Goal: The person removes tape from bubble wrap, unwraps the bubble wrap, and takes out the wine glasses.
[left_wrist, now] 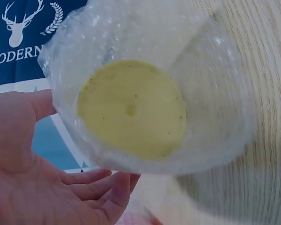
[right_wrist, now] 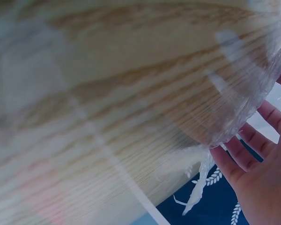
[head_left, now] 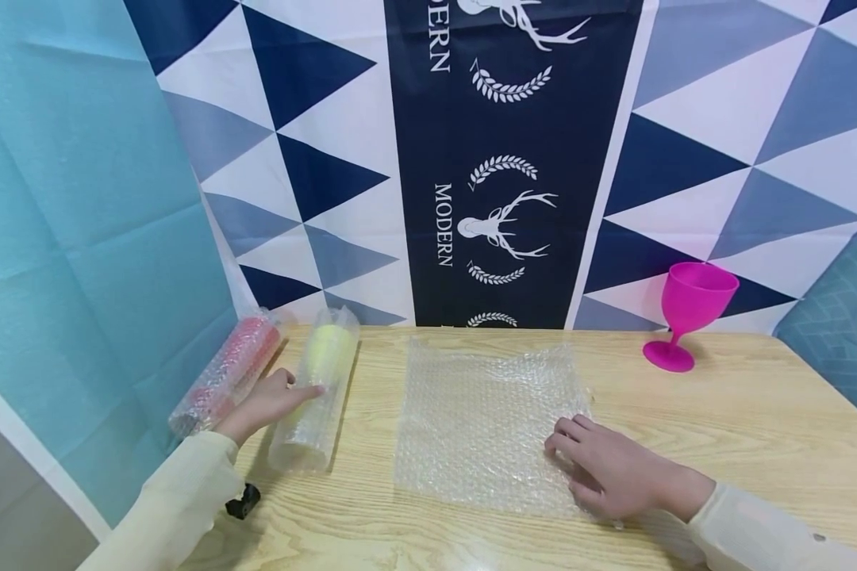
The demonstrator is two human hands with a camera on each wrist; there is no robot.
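Observation:
A bubble-wrap roll [head_left: 307, 416] with a yellow object inside lies on the left of the table. My left hand [head_left: 274, 403] reaches over its side, the thumb touching the wrap and the other fingers loosely bent. Through the roll's end, the left wrist view shows a round yellow base [left_wrist: 131, 110] beside my left hand [left_wrist: 61, 178]. A flat bubble-wrap sheet [head_left: 482, 428] is spread in the middle. At its right edge rests my right hand [head_left: 614, 468], fingers relaxed. In the right wrist view, my right hand's fingertips [right_wrist: 220, 157] meet the sheet's edge.
Further left lies another bubble-wrap roll [head_left: 236, 365] around something red. A magenta goblet [head_left: 696, 305] stands upright at the back right. Near my left sleeve is a small black object [head_left: 243, 501]. Patterned cloth [head_left: 328, 103] hangs behind the table.

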